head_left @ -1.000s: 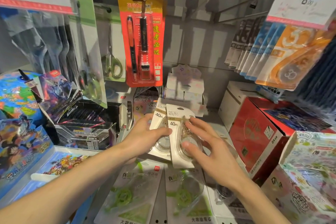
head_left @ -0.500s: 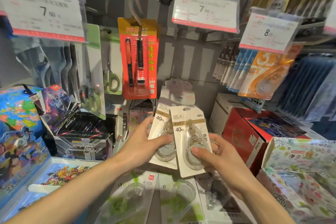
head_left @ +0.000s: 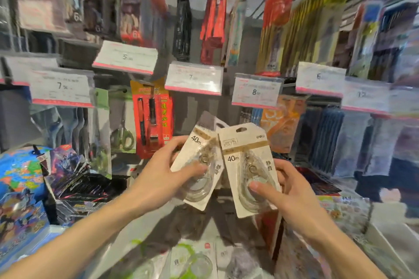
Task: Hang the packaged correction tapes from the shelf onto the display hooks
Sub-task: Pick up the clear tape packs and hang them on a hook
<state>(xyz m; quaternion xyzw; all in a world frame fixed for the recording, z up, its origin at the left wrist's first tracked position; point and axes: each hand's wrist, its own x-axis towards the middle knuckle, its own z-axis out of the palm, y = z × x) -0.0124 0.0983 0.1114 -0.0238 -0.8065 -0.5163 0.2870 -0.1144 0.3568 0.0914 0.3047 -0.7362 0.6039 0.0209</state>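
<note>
Fingers (head_left: 260, 187) of the right hand (head_left: 292, 190) pinch one correction tape pack (head_left: 246, 165), the left hand (head_left: 163, 174) gripping another pack (head_left: 199, 163), both now lifted off the shelf toward price tags (head_left: 193, 77) at twelve o'clock, nearing the hooks.

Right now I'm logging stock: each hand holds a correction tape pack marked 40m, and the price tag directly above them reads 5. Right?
Nearly. In the head view the left hand and right hand each hold a 40m pack, but the tag above them reads 7; the 5 tag hangs further left.
</note>
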